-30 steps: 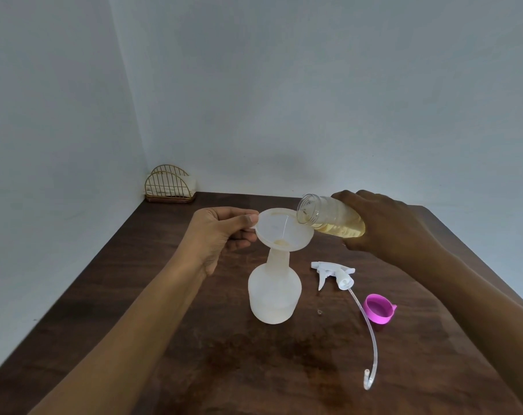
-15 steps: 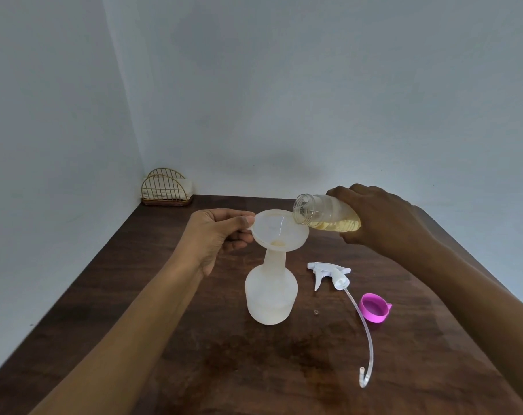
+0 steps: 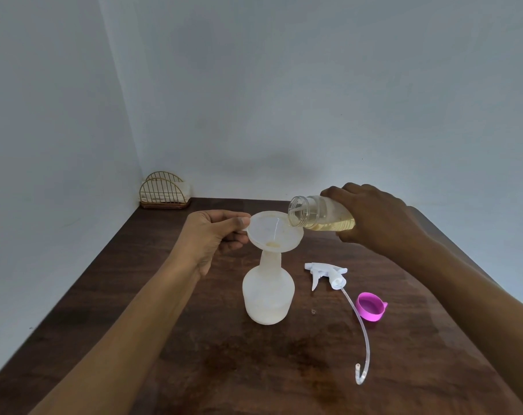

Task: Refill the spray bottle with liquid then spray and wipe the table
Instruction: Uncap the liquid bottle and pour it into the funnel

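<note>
The left hand point(image 3: 212, 235) has its fingers point(image 3: 239, 220) clamped on the rim of the funnel point(image 3: 273, 232), which sits in the spray bottle point(image 3: 267, 298) on the surface point(image 3: 254, 369). The right hand point(image 3: 374, 217) grips a tilted refill bottle point(image 3: 320, 215), mouth over the funnel. Below these fingers lie the spray head point(image 3: 326, 272) and a pink cap point(image 3: 371, 307), apart. A wire holder point(image 3: 164, 191) stands far beyond the left fingers.

In the far left corner you have a gold wire holder point(image 3: 164, 193), standing where the two walls meet. It has two arched wire panels, one behind the other, on a dark base, with something pale tucked between them. What that is, you cannot tell. The walls point(image 3: 314, 85) around you are plain, pale grey-blue.
</note>
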The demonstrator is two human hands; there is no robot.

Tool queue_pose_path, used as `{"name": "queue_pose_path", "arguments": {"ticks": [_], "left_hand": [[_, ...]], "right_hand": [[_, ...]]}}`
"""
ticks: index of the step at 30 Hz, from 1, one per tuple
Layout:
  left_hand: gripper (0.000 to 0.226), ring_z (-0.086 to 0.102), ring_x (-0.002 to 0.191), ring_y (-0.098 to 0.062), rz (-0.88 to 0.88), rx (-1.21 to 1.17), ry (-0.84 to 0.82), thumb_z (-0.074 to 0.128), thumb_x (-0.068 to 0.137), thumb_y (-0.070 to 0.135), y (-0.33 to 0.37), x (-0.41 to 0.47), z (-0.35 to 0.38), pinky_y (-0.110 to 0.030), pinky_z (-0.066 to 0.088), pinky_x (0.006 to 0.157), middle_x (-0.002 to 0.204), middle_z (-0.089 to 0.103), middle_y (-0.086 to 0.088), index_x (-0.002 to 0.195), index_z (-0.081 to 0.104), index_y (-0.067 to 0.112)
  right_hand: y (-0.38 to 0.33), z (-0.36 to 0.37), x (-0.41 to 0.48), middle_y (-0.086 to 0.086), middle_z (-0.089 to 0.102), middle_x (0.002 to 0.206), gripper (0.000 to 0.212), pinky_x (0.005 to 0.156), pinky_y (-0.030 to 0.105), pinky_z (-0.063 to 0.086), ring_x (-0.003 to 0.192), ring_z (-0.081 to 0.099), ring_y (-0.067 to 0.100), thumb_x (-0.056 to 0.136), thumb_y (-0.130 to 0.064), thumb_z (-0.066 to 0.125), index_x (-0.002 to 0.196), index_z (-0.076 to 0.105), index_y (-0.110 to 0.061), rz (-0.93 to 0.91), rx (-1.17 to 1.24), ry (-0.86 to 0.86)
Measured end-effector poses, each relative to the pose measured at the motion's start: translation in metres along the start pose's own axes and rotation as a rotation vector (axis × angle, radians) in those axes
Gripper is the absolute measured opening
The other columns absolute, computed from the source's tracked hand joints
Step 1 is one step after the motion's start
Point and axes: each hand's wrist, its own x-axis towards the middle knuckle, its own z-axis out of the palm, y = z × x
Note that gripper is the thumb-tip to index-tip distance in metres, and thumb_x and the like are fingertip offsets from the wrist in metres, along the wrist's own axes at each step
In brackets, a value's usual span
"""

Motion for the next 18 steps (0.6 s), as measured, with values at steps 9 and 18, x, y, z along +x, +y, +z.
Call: {"name": "queue_pose_path", "arguments": {"ticks": [9,18], "left_hand": [[0.006,0.064,0.051,-0.007,-0.001,0.001,-0.001,0.069,0.081,0.007,0.0002,-0.0008,-0.0005,-0.016,0.053,0.05,0.061,0.069,-0.004,0.085,0.073,0.009],[0.006,0.065,0.052,-0.007,-0.001,0.006,0.004,0.069,0.081,0.007,0.0002,-0.001,-0.0001,-0.016,0.052,0.049,0.061,0.07,-0.003,0.085,0.074,0.01]], "right_hand": [[-0.0045,-0.0031,-0.0003,-0.008,0.055,0.113,0.058,0.065,0.027,0.033,0.103,0.052,0.017,0.077,-0.028,0.07,0.128,0.043,-0.035,-0.004,-0.033,-0.02],[-0.0074,-0.0077,0.0009,-0.009,0.053,0.119,0.062,0.059,0.025,0.028,0.107,0.05,0.015,0.078,-0.03,0.07,0.132,0.04,-0.037,0.003,-0.09,-0.03]]}}
